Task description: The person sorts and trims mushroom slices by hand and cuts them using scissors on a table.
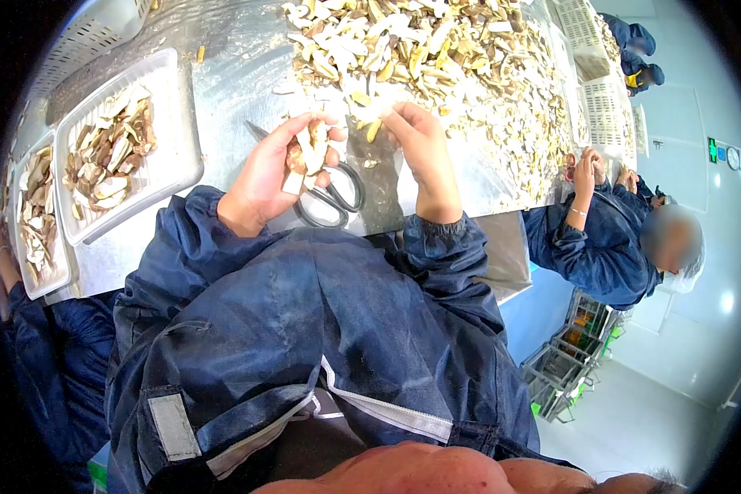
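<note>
Several pale and brown mushroom slices [311,148] rest in my left hand [262,171], with its fingers curled around them. Beneath that hand lies a pair of scissors [337,200] on the metal table, black handles toward me and the blade tip showing past my wrist side. My right hand [428,160] is closed in a pinch at the near edge of a large mushroom pile [436,49]. Glare washes out its fingertips, so what they hold cannot be made out. A yellowish slice [373,130] is just below those fingertips.
Two clear plastic trays of mushroom slices, a larger tray [191,156] and a narrower tray [62,276], stand at left. White perforated baskets [608,109] line the right side. A co-worker [593,239] works at right; another person's sleeve [45,354] shows at lower left.
</note>
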A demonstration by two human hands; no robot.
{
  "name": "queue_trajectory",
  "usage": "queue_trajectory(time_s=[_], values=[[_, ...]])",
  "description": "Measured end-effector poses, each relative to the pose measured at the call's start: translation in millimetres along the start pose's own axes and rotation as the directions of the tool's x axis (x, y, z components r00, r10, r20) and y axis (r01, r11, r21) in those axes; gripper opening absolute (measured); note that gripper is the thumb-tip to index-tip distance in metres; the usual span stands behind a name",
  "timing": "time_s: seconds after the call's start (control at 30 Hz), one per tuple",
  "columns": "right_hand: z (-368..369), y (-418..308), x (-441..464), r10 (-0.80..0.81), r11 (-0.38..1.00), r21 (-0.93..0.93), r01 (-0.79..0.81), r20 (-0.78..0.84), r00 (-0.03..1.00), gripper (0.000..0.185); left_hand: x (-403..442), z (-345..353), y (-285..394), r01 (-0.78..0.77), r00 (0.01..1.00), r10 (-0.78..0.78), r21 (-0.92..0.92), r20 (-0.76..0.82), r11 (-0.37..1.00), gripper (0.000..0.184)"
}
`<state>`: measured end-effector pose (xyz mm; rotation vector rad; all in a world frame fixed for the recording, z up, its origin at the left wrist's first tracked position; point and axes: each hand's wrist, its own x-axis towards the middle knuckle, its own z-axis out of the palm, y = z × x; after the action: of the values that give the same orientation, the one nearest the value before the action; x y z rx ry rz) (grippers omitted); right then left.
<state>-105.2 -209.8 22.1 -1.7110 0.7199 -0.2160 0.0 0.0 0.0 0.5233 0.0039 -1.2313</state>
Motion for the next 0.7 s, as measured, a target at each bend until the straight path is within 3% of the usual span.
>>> queue_trajectory(time_s=[0.37,0.47,0.57,0.6,0.7], values=[[11.6,-10.0,-12.6,-0.099,0.987,-0.132,0.086,-0.095,0.991,0.019,-2.9,-1.2,0.8,-0.009,1.0,0.01,0.007,-0.011,1.0,0.036],[17.1,-19.9,-20.7,-0.171,0.985,-0.06,0.164,-0.136,0.976,0.018,-1.5,-2.6,0.6,-0.008,1.0,0.008,-0.007,-0.002,1.0,0.038],[23.5,-38.4,-31.9,-0.229,0.973,0.041,0.226,0.064,0.971,0.018,-2.9,4.8,-1.2,-0.043,0.999,0.042,-0.018,-0.034,0.999,0.039],[26.6,-47.0,-32.9,-0.291,0.955,-0.029,0.294,0.077,0.954,0.016,-2.9,5.1,-0.8,-0.03,0.999,0.03,-0.008,-0.026,1.0,0.039],[24.1,-28.4,0.0,-0.413,0.803,-0.481,0.351,-0.026,0.91,0.016,-3.1,4.6,1.1,-0.001,1.0,0.001,-0.001,0.001,1.0,0.038]])
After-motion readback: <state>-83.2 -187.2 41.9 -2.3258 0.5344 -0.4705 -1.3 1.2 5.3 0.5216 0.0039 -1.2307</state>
